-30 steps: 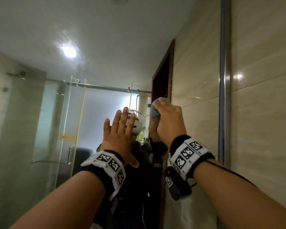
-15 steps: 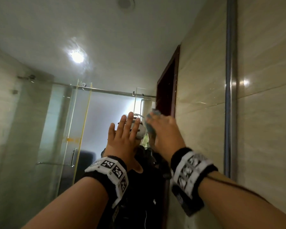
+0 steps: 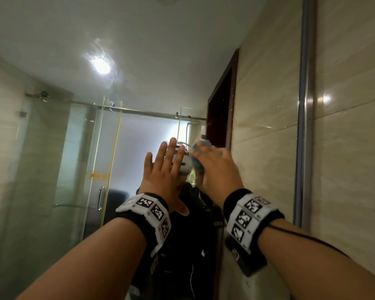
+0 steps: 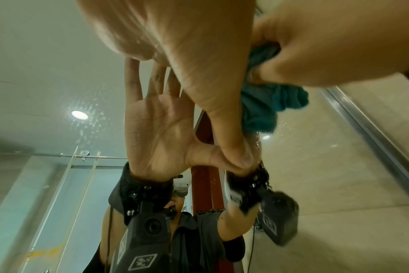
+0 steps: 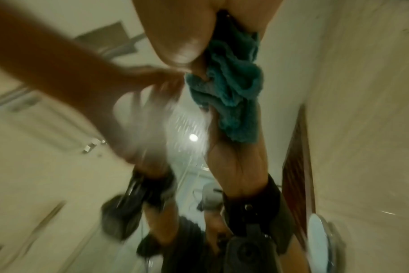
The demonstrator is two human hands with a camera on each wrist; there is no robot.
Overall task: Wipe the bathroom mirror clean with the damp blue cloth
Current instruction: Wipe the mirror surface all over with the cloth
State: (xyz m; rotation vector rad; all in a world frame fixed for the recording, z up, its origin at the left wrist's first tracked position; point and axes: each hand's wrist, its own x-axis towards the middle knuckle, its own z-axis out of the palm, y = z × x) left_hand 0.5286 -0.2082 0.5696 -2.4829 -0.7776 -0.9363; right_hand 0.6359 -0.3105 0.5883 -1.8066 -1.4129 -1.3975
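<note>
Both hands were up on the mirror (image 3: 52, 159), near its right edge.

Left hand (image 3: 162, 172): flat, fingers straight and spread, palm against the glass. The left wrist view showed its reflected palm meeting the real thumb at the glass. It held nothing.

Right hand (image 3: 217, 169): fingers curled round the blue cloth (image 3: 196, 162), bunched into a wad and pressed to the mirror just right of the left hand. The hands were close, side by side; I couldn't tell if they touched. In the left wrist view the cloth (image 4: 268, 103) stuck out below the right hand's (image 4: 327, 46) fingers, thumb pinching it from the side. In the right wrist view the cloth (image 5: 231, 88) hung crumpled against the glass with its reflection right behind it; that frame was motion-blurred.

The cloth sat at about mid height of the mirror, well in from the metal frame strip (image 3: 304, 126) along the right edge and level with the reflected door frame (image 3: 223, 109).

Water droplets and smears showed on the glass around the reflected ceiling light (image 3: 102, 66) and beside the cloth.

Both wrists wore black bands with white marker tags (image 3: 152, 211). A thin black cable (image 3: 312, 237) ran along the right forearm. The mirror reflected a glass shower enclosure (image 3: 74, 159) and beige wall tiles (image 3: 351, 148) continued right of the frame strip.
</note>
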